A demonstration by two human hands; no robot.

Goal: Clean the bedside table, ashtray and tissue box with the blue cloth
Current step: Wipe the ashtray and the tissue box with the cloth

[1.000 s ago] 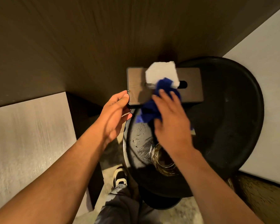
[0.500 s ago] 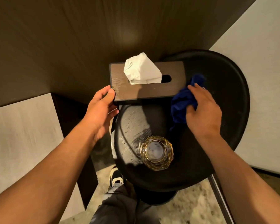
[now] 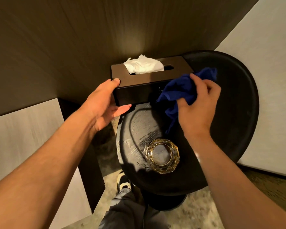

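A dark brown tissue box [image 3: 139, 90] with a white tissue [image 3: 143, 66] sticking out stands at the back of the round black bedside table [image 3: 234, 123]. My left hand [image 3: 104, 104] grips the box's left end, thumb on top and fingers under the front edge. My right hand [image 3: 200, 103] holds the bunched blue cloth [image 3: 180, 90] against the box's front right corner. A faceted glass ashtray [image 3: 162, 156] with a gold rim sits on the table's near side, apart from both hands.
A dark panelled wall [image 3: 89, 38] rises right behind the box. Pale surfaces flank the table at the left [image 3: 23, 129] and right [image 3: 271, 80]. My shoe [image 3: 123, 182] and trouser leg show on the floor below the table edge.
The view has tipped so the box's front face shows. My right hand with the cloth has gone from the box top to its right end and now to its front right corner. My left hand keeps its grip.
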